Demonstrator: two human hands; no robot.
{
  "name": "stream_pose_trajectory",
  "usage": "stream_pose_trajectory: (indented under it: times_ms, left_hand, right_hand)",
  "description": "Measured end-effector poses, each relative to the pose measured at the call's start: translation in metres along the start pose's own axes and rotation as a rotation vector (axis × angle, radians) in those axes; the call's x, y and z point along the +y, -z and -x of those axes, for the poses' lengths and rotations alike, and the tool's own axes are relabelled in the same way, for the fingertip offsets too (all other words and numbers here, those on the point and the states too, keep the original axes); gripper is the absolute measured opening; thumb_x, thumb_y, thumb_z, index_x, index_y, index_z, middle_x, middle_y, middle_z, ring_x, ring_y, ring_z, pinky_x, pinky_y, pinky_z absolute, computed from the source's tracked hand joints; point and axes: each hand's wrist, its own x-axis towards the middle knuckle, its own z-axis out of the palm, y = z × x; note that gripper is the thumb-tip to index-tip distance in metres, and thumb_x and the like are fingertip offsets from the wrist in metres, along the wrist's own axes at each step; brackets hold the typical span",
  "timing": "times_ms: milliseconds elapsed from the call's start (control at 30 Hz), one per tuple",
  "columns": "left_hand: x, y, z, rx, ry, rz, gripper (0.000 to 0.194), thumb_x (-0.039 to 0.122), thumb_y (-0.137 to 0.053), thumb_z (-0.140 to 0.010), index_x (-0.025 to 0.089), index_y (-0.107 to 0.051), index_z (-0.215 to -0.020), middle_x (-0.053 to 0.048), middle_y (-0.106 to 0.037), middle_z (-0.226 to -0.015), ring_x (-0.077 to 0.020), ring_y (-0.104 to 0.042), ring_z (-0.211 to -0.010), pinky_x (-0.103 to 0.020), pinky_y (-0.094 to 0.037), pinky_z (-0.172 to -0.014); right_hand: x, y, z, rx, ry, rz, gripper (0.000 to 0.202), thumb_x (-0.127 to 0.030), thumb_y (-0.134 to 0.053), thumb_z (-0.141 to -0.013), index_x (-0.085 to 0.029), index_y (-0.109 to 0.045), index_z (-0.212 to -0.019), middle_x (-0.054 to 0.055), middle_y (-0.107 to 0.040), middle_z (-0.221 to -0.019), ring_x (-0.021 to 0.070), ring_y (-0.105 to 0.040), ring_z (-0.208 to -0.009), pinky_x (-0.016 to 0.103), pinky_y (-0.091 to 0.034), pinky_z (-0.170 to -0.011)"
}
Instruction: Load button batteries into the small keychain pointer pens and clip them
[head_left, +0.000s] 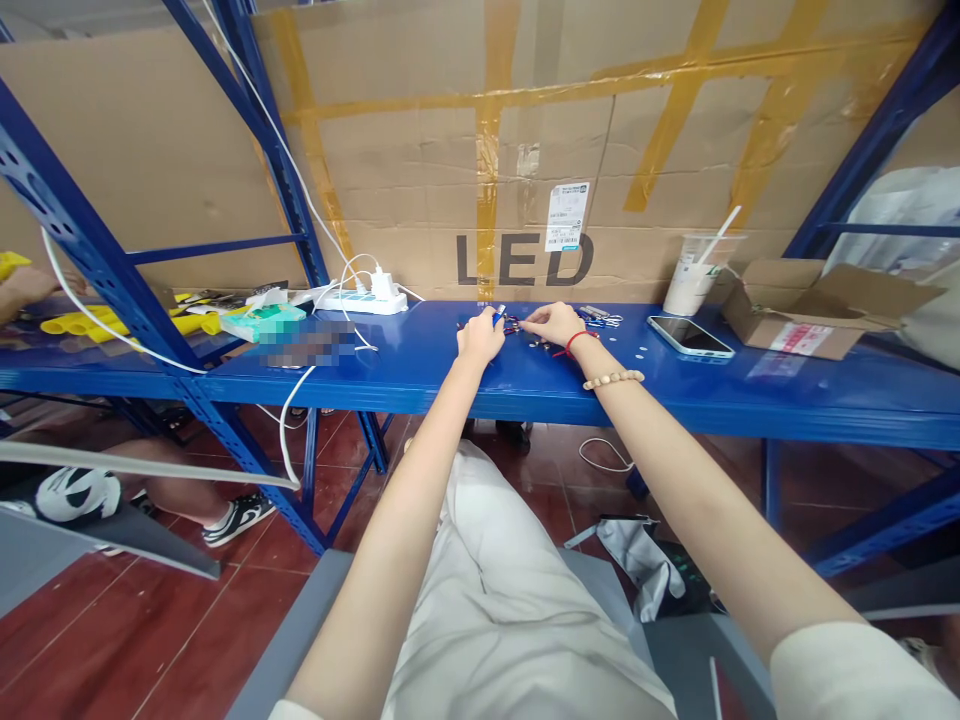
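Observation:
My left hand (480, 336) is closed around a small blue item (498, 315), which pokes out above the fingers; its kind does not show. Just to the right, my right hand (556, 325) reaches in with thumb and fingers pinched together close to the left hand. Whatever lies in that pinch is too small to make out. Small shiny metal pieces (538, 345) lie on the blue tabletop (420, 365) below the right hand. Behind it is a little heap of metal and blue pieces (600, 317), unclear in kind.
A phone (690, 337), a cup with a straw (694, 278) and an open carton (806, 310) stand to the right. Leftward are a white power strip (375, 298), cables, a turquoise packet (264, 322) and yellow items (90, 322). Another person's hand (30, 287) shows at far left.

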Motion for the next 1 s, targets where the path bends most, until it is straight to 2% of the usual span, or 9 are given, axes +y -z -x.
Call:
stream_pose_trajectory:
  times_ms: [100, 200, 333, 567, 800, 1000]
  left_hand:
    - [0.000, -0.001, 0.000, -0.013, -0.011, 0.000, 0.031, 0.034, -0.036, -0.089, 0.024, -0.050, -0.115, -0.007, -0.059, -0.117, -0.0235, -0.053, -0.110, -0.036, -0.042, -0.089]
    - [-0.001, -0.003, 0.000, -0.024, -0.014, -0.011, 0.030, 0.036, -0.037, -0.088, 0.025, -0.052, -0.113, -0.006, -0.060, -0.115, -0.0226, -0.053, -0.109, -0.035, -0.041, -0.090]
    - [-0.002, -0.004, 0.000, -0.022, -0.031, -0.001, 0.030, 0.036, -0.040, -0.087, 0.023, -0.054, -0.110, -0.006, -0.062, -0.113, -0.0233, -0.054, -0.107, -0.036, -0.042, -0.089]
    - [-0.002, -0.002, 0.002, -0.031, -0.042, 0.007, 0.030, 0.036, -0.039, -0.087, 0.022, -0.054, -0.110, -0.007, -0.061, -0.113, -0.0233, -0.053, -0.108, -0.036, -0.041, -0.090]
    - [-0.002, -0.003, 0.001, -0.011, -0.056, -0.005, 0.029, 0.036, -0.040, -0.086, 0.023, -0.055, -0.107, -0.006, -0.063, -0.110, -0.0235, -0.056, -0.104, -0.035, -0.044, -0.086]
    - [-0.001, -0.001, 0.000, -0.028, -0.044, -0.023, 0.030, 0.038, -0.041, -0.085, 0.026, -0.056, -0.107, -0.005, -0.064, -0.108, -0.0239, -0.056, -0.104, -0.035, -0.044, -0.086]
  right_hand:
    - [0.000, 0.003, 0.001, 0.053, -0.045, 0.255, 0.031, -0.050, -0.066, -0.063, -0.020, -0.072, -0.068, 0.006, -0.070, -0.071, 0.0239, -0.063, -0.076, 0.032, -0.048, -0.068]
    - [-0.001, 0.005, 0.002, 0.085, -0.067, 0.315, 0.031, -0.050, -0.066, -0.063, -0.020, -0.072, -0.067, 0.005, -0.068, -0.063, 0.0233, -0.064, -0.072, 0.031, -0.048, -0.067]
    - [-0.002, 0.003, 0.004, -0.003, -0.025, 0.209, 0.028, -0.042, -0.065, -0.068, -0.015, -0.070, -0.060, 0.004, -0.061, -0.044, 0.0168, -0.061, -0.050, 0.026, -0.049, -0.058]
    - [-0.003, -0.003, 0.007, -0.116, 0.001, -0.147, 0.022, -0.031, -0.069, -0.068, -0.010, -0.067, -0.063, 0.009, -0.068, -0.061, 0.0161, -0.062, -0.049, 0.022, -0.048, -0.040]
    - [0.002, -0.009, 0.001, -0.114, 0.076, -0.170, 0.016, -0.022, -0.073, -0.060, -0.011, -0.070, -0.071, 0.006, -0.069, -0.062, 0.0161, -0.062, -0.053, 0.021, -0.050, -0.041]
    - [0.004, -0.007, -0.002, -0.083, 0.184, -0.101, 0.014, -0.017, -0.070, -0.061, -0.013, -0.072, -0.074, 0.005, -0.070, -0.070, 0.0163, -0.064, -0.061, 0.022, -0.052, -0.051]
